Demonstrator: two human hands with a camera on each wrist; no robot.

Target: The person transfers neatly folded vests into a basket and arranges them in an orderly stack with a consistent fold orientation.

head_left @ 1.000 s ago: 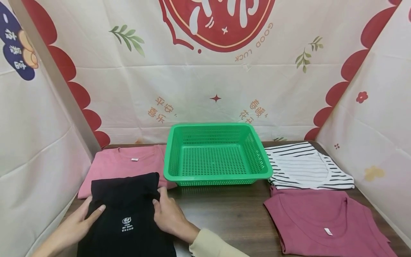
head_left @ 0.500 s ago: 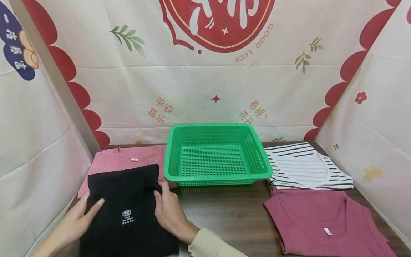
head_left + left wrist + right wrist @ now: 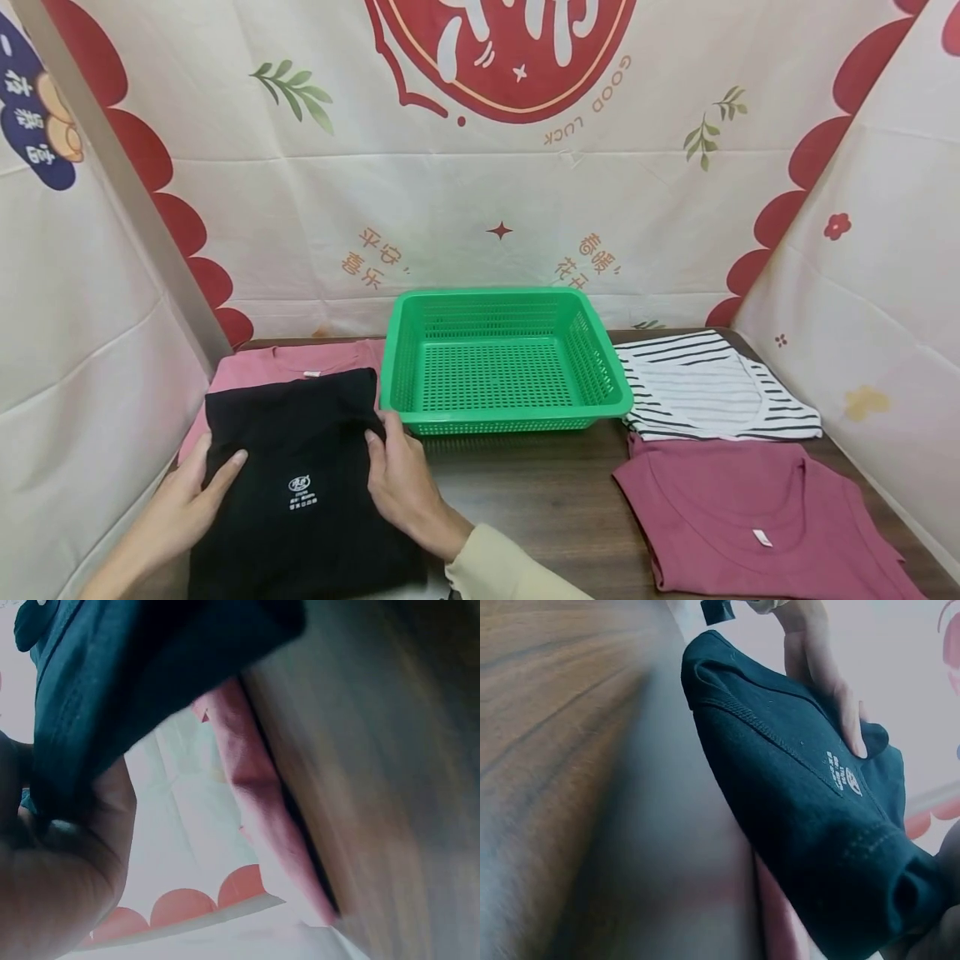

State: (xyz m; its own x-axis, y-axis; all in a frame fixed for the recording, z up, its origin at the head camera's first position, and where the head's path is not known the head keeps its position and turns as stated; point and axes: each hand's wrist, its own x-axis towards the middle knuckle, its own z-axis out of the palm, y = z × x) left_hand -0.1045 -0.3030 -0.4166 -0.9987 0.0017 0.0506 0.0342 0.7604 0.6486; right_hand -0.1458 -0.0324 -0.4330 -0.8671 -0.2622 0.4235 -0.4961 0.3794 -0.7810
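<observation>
A folded black T-shirt with a small white printed label hangs between both hands at the left, in front of a folded pink T-shirt that it partly covers. My left hand pinches its left edge, thumb on the front. The right hand pinches the right edge, thumb on the front as well. In the left wrist view the black T-shirt is held above the table, with the pink one beyond. From the right wrist view, the black T-shirt is seen raised off the tabletop.
A green plastic basket with nothing in it stands at the back centre. To its right lies a folded black-and-white striped shirt, with a folded mauve shirt in front. Printed cloth walls enclose the wooden table.
Both hands have lifted the black T-shirt a little up and forward, so it covers more of the pink one. The whole scene has shifted slightly left in view.
</observation>
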